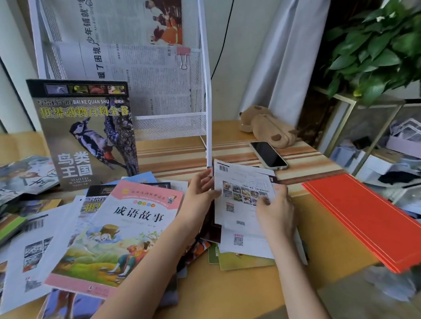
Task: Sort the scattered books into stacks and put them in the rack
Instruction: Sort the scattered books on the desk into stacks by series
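White book [242, 199] between both hands' fingers [212, 193]

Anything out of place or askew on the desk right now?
Yes. A phone and a plush toy lie among the books. The bird book stands tilted before the rack, not in it. The other books lie fanned crookedly.

Smartphone [268, 154] lies face-up, screen dark, on striped mat [180, 154] covering back part of wooden tabletop [232, 293]. Brown plush toy [266, 126] lies just behind phone, near grey curtain [281, 52]. Black cable [226, 31] hangs down wall beside curtain. Leafy green potted plant [386, 49] stands on gold-framed shelf unit [356, 124] at right; white boxes and clutter [404, 158] fill shelves beneath. Flat red folder [374, 220] lies on right side of tabletop, one corner overhanging edge.
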